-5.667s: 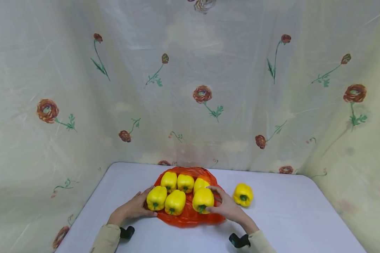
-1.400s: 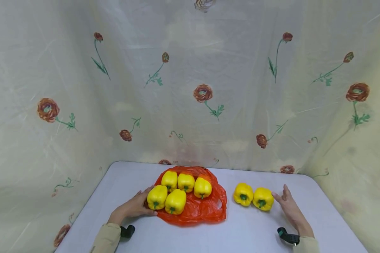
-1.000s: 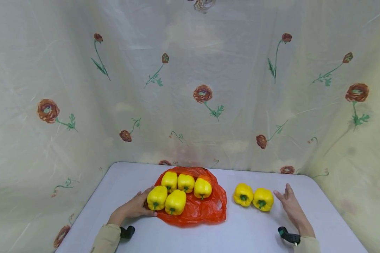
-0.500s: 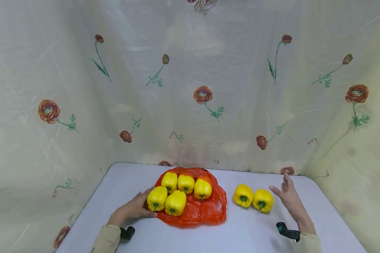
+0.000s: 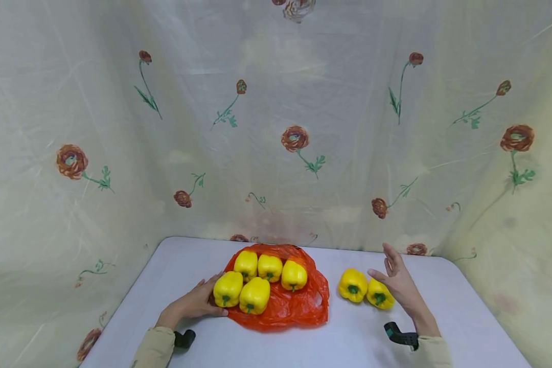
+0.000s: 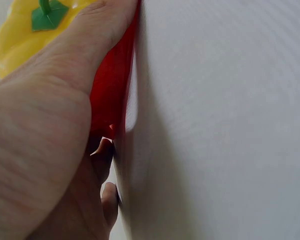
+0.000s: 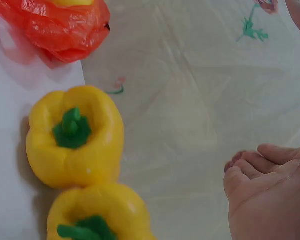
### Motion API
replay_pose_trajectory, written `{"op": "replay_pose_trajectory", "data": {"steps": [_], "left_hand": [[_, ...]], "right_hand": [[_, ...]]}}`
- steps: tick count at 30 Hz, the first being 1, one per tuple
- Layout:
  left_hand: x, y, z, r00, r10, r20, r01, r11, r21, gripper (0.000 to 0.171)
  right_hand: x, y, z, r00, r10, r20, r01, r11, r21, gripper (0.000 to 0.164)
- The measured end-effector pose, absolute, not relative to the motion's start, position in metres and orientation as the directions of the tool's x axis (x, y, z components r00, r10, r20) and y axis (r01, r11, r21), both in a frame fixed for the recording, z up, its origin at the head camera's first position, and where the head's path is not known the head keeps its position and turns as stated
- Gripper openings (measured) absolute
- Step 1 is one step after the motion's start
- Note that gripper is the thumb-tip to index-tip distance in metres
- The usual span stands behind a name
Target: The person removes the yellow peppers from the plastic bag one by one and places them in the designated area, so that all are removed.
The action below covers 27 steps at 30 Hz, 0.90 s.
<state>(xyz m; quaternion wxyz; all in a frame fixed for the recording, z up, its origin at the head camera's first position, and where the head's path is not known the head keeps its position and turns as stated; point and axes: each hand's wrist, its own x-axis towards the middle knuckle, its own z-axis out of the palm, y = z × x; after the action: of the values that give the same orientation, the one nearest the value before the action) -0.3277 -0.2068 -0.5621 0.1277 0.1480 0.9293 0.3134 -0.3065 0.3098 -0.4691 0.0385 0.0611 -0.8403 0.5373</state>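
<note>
From the head view, I see a red plastic bag [image 5: 299,309] spread on the white table [image 5: 313,347], with five yellow peppers [image 5: 255,295] lying on it. The left hand [image 5: 193,302] rests against the bag's left side, thumb and fingers spread apart. Right of the bag, two more peppers [image 5: 352,285] sit side by side; the right hand [image 5: 401,286] is raised by them, fingers loosely stretched out, gripping nothing. A flowered curtain [image 5: 340,168] hangs behind.

In the left wrist view, I see the thumb crossing in front of a yellow pepper and the bag, fingertips low by the table.

In the right wrist view, the two peppers touch; the hand is apart from them.
</note>
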Motion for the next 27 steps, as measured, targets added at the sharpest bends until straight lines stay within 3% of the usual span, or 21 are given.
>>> {"op": "replay_pose_trajectory", "data": {"steps": [7,27], "left_hand": [[-0.329,-0.207,-0.562,-0.925,0.347,-0.152,0.186,0.765,0.616,0.11],[-0.328,-0.206,-0.561,-0.927,0.343,-0.155,0.184,0.771,0.609,0.11]], "right_hand": [[-0.306,0.285,-0.467,-0.978,-0.109,0.178,-0.207,0.402,-0.892,0.097],[-0.303,0.232,-0.477,-0.973,-0.206,0.108,-0.178,0.364,-0.914,0.094]]}}
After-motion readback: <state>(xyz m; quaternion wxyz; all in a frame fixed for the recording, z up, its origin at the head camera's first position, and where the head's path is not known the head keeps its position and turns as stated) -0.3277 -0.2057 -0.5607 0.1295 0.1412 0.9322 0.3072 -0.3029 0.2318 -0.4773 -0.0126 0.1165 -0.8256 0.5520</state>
